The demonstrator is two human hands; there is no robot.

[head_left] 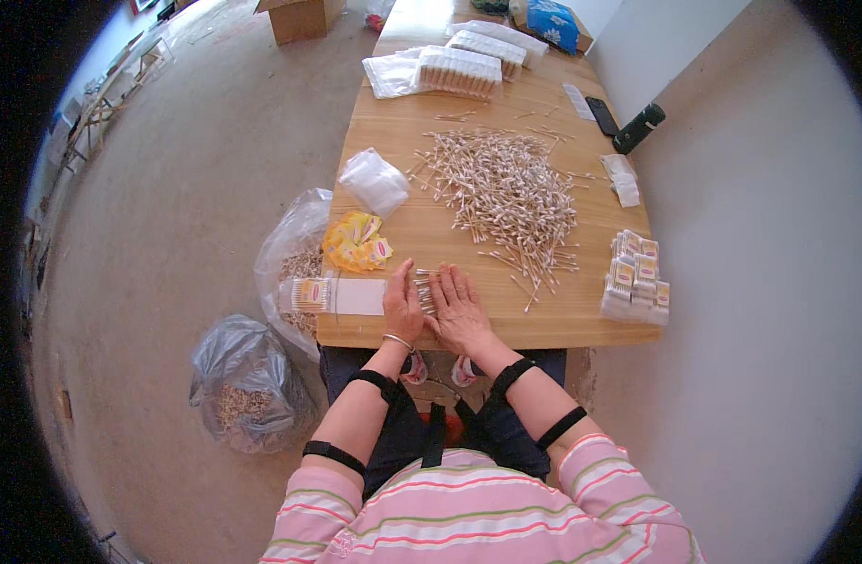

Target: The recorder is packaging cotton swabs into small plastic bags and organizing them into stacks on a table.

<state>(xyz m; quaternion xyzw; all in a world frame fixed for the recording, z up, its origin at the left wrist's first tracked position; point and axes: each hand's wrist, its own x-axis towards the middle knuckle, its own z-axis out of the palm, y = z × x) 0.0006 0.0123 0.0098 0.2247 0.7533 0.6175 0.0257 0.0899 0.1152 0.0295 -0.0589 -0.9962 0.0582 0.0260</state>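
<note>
Near the table's front edge, a small bunch of cotton swabs [425,293] lies between my two hands. My left hand [405,308] stands on its edge along the left side of the bunch, fingers stretched out. Flat over the right part of it rests my right hand [462,312], its fingers extended and slightly apart; it hides some swabs. Left of my left hand is a white strip [360,296], beside a clear pack of swabs [309,294] with a yellow label at the table's edge. A large loose heap of cotton swabs [511,183] spreads beyond my hands.
Yellow label cards [356,242] and clear bags [375,181] lie at left. Filled packs [635,280] are stacked at right. Bagged packs [457,73], a phone [601,116] and a dark bottle [639,129] sit farther back. Bags of swabs [248,399] stand on the floor.
</note>
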